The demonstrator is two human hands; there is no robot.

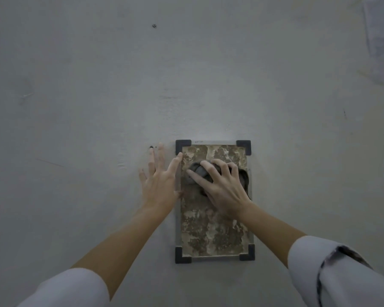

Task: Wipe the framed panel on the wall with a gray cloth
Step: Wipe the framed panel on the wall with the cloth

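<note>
Gray cloth (201, 171), bunched into a wad, is pressed against the upper half of the framed panel (213, 229) by the right hand (222, 187). The fingers (211, 167) of that hand spread over the wad and curl onto it, clamping it flat to the mottled brown-and-cream surface; a fold of cloth shows past the hand near the panel's right edge. This spread grip likely serves to keep pressure even across the wad while it is dragged over the face.

Left hand (159, 180) lies open and flat on the wall (98, 85), holding nothing, fingers apart and pointing upward, with the index finger and thumb touching the panel's left border. Its placement probably braces the body and steadies the panel against sideways push.

Panel is mounted upright, low in the head view, held by four dark corner brackets (183, 146) over a pale rim. The lower half is uncovered and appears still to need wiping.

Surroundings: two small dark fixings (154, 25) sit in the bare plaster, one high up, one just beside the left fingertips; a sheet of paper (381, 36) hangs at upper right. Pale sleeves (341, 273) are pushed up the forearms. The raised brackets are the only likely snag for the cloth.
</note>
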